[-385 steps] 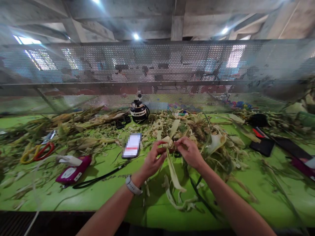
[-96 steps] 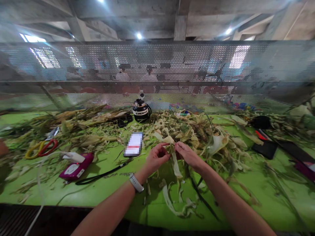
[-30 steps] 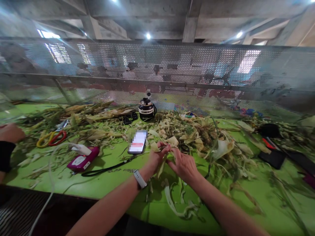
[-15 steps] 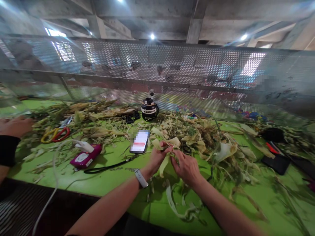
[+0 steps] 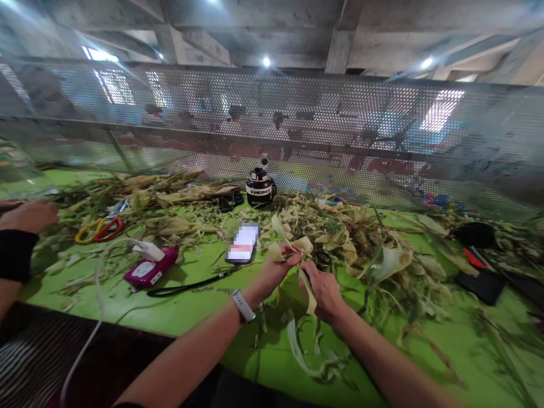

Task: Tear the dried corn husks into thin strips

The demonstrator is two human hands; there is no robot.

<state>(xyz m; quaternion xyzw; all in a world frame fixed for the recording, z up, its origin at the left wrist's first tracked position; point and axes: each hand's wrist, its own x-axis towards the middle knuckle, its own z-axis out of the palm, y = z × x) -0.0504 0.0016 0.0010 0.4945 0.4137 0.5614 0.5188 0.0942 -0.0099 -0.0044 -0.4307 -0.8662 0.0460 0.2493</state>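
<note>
My left hand (image 5: 277, 271), with a pale watch strap (image 5: 243, 306) on the wrist, is closed on pale strips of corn husk (image 5: 304, 245). Close beside it my right hand (image 5: 322, 287) pinches the same bundle of husk. One strip (image 5: 311, 297) hangs down between the hands, and others stick up past the left fingers. The fingertips nearly meet, and the exact spot they grip is partly hidden. Below the hands, curled husk strips (image 5: 297, 345) lie on the green table (image 5: 238, 354).
Loose husks (image 5: 340, 226) are heaped behind and right of my hands. A phone (image 5: 243, 243), a magenta power bank (image 5: 152, 269) with a cable, scissors (image 5: 100, 229) and a black jug (image 5: 260, 187) lie or stand around. Another person's hand (image 5: 32, 215) is at far left. A perforated metal screen (image 5: 297, 113) borders the back.
The hanging husk strip has swung from beneath my left hand toward the right hand. Both hands stay close together at nearly the same place; the view has shifted slightly.
</note>
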